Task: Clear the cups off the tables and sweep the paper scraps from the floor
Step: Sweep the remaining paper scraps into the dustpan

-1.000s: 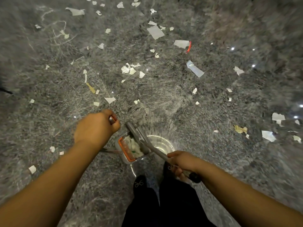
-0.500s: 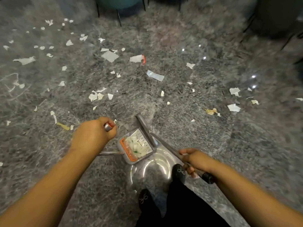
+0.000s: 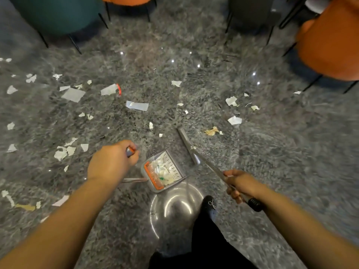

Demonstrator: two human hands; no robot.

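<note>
Polished grey speckled stone floor [image 3: 272, 152] mirrors ceiling lights and lies strewn with torn white paper scraps [image 3: 72, 94], ragged-edged, most of them left and ahead. Left hand [image 3: 112, 162] curls tight round the thin metal dustpan handle [image 3: 129, 151]. Below it sits the grey plastic dustpan [image 3: 165, 171], orange-lipped, ribbed inside and holding crumpled white scraps. Right hand [image 3: 241, 184] grips the slim metal broom pole [image 3: 211, 167], whose narrow grey head [image 3: 188, 145] rests just beside the pan. Rounded teal and orange chairs [image 3: 330, 41] on thin black legs stand beyond.
</note>
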